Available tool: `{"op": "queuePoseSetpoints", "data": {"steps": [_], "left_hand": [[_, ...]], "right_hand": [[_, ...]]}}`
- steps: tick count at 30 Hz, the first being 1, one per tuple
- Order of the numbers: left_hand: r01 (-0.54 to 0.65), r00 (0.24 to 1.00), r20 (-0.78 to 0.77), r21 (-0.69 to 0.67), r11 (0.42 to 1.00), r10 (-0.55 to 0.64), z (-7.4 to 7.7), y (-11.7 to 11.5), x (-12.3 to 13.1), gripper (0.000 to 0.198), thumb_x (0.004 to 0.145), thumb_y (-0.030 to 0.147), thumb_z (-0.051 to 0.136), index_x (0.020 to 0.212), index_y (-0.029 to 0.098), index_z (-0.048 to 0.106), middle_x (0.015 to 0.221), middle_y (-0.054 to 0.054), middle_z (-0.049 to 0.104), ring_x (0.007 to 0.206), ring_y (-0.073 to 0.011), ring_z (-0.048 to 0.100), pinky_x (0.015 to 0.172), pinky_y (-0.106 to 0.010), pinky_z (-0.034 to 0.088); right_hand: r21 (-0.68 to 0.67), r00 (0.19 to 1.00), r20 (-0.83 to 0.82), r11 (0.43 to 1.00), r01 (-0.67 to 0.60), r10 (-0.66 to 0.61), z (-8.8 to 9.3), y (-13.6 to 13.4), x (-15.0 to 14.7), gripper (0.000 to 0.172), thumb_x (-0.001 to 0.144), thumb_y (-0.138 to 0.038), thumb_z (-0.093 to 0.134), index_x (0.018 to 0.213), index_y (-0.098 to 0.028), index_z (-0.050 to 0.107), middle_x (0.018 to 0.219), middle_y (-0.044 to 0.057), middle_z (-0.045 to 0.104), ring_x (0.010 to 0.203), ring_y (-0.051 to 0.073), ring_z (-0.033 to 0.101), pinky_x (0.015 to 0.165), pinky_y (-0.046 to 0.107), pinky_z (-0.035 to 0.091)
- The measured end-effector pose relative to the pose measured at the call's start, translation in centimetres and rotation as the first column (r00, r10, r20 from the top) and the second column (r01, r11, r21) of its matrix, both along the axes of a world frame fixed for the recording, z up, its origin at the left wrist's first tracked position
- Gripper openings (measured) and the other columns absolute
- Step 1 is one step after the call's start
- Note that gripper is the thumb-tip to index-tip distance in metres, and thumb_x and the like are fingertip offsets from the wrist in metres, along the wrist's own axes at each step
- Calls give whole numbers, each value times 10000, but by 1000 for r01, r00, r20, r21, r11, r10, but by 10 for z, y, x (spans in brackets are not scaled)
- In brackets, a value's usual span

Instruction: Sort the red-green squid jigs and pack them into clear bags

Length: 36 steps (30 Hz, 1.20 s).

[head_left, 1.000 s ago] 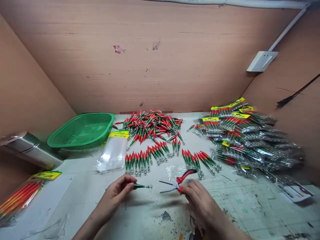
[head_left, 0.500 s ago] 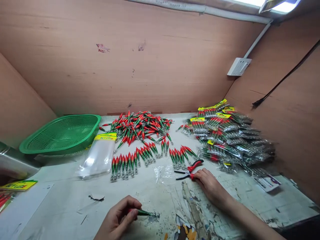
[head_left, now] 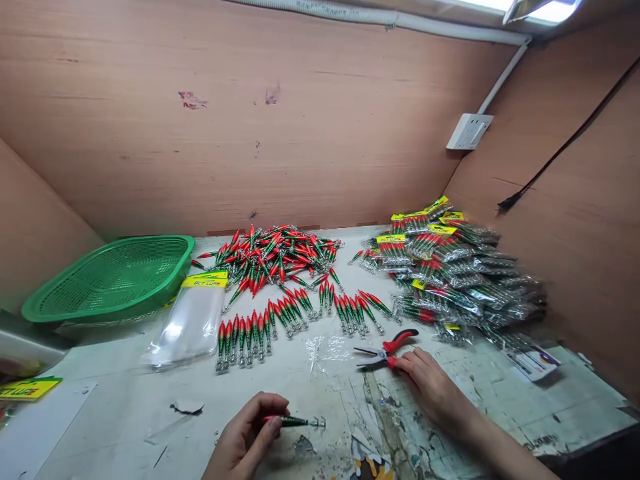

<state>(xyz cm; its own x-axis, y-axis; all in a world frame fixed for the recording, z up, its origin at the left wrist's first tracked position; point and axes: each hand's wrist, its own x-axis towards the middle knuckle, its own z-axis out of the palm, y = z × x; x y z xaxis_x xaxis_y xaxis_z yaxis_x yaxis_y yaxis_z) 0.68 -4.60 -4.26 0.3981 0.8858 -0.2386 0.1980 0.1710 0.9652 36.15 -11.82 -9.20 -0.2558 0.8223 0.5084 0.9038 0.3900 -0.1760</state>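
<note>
We see the table (head_left: 120, 393) set against a panelled wall. Along its right edge, toward the back right corner, we find a stack of packets (head_left: 460, 287) with yellow headers. The basket (head_left: 115, 277), green and meshed, occupies the back left corner. Midway along the back edge lies a heap (head_left: 283, 253) of red-and-green lures; clear bags (head_left: 193, 320) lie between it and the left edge, in front of the basket. Nearer the front edge we note rows (head_left: 245, 337) of lures, their red ends toward the back. The right hand (head_left: 425, 380) is at the red handle of the pliers, its fingers curled there; we cannot tell whether they grip or merely touch. The left hand (head_left: 250, 433), closest to the front edge, has its fingers closed on one lure. The pliers (head_left: 390, 348) have parted jaws aimed toward the left edge. The lure (head_left: 295, 422) points its hooks toward the right edge.
</note>
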Motion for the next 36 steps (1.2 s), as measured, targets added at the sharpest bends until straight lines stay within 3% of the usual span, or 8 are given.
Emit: {"op": "queuePoseSetpoints", "data": {"steps": [6, 9, 13, 17, 20, 24, 30, 36], "left_hand": [[-1, 998, 56, -53, 999, 4, 12, 25, 14, 417, 764, 552, 618, 993, 204, 622, 928, -62, 650, 816, -182, 564, 730, -283, 463], [71, 991, 115, -20, 997, -68, 22, 31, 35, 386, 777, 478, 623, 1023, 182, 586, 911, -64, 634, 759, -158, 545, 698, -281, 452], [97, 980, 170, 57, 994, -106, 30, 33, 55, 356, 803, 424, 595, 1054, 179, 542, 907, -67, 630, 766, -159, 567, 704, -289, 458], [-75, 980, -161, 228, 971, 114, 38, 72, 34, 316, 796, 347, 614, 1067, 187, 584, 1013, -77, 667, 863, -188, 628, 782, -303, 487], [-377, 823, -307, 333, 864, 477, 48, 128, -14, 307, 854, 315, 557, 1116, 156, 579, 1223, -155, 580, 1181, -284, 511, 974, -407, 403], [-572, 600, -447, 340, 746, 664, 49, 180, -73, 349, 839, 311, 627, 1142, 143, 584, 1304, -143, 524, 1234, -317, 461, 1000, -530, 383], [-695, 554, -401, 259, 670, 730, 41, 181, -88, 275, 886, 329, 581, 1116, 181, 604, 1180, -83, 609, 1032, -216, 601, 875, -429, 509], [-788, 615, 30, 64, 612, 788, 57, 159, -65, 123, 856, 161, 610, 976, 146, 589, 874, -17, 672, 766, -125, 656, 761, -311, 550]], "right_hand": [[104, 998, 32, 994, 43, -47, 27, -9, -10, 163, 890, -212, 565, 1049, -200, 596, 919, 90, 640, 839, 220, 591, 730, 359, 491], [-24, 962, -261, 996, -87, 78, 57, 14, -57, 278, 898, -265, 555, 1166, -192, 546, 1036, 120, 610, 930, 219, 600, 776, 335, 521], [-256, 785, -611, 913, -317, 101, 81, 51, -116, 285, 887, -337, 558, 1135, -196, 546, 948, 70, 637, 751, 155, 615, 666, 263, 538], [-296, 743, -668, 928, -225, -33, 73, 73, -134, 217, 908, -361, 500, 826, -194, 611, 742, 32, 638, 657, 149, 598, 600, 248, 484], [-295, 696, -710, 944, -149, -112, 58, 80, -130, 259, 881, -424, 528, 818, -198, 639, 724, 32, 649, 645, 159, 602, 577, 241, 477], [-315, 643, -748, 941, -124, -166, 44, 80, -124, 286, 844, -466, 562, 809, -197, 653, 724, 32, 660, 623, 157, 604, 558, 227, 485], [-300, 640, -753, 945, -127, -153, 36, 80, -126, 292, 845, -470, 569, 817, -191, 651, 745, 44, 664, 680, 173, 623, 611, 240, 503], [-206, 638, -761, 976, -66, -117, 42, 78, -127, 235, 883, -414, 551, 875, -195, 636, 745, 27, 637, 660, 152, 606, 593, 231, 500]]}}
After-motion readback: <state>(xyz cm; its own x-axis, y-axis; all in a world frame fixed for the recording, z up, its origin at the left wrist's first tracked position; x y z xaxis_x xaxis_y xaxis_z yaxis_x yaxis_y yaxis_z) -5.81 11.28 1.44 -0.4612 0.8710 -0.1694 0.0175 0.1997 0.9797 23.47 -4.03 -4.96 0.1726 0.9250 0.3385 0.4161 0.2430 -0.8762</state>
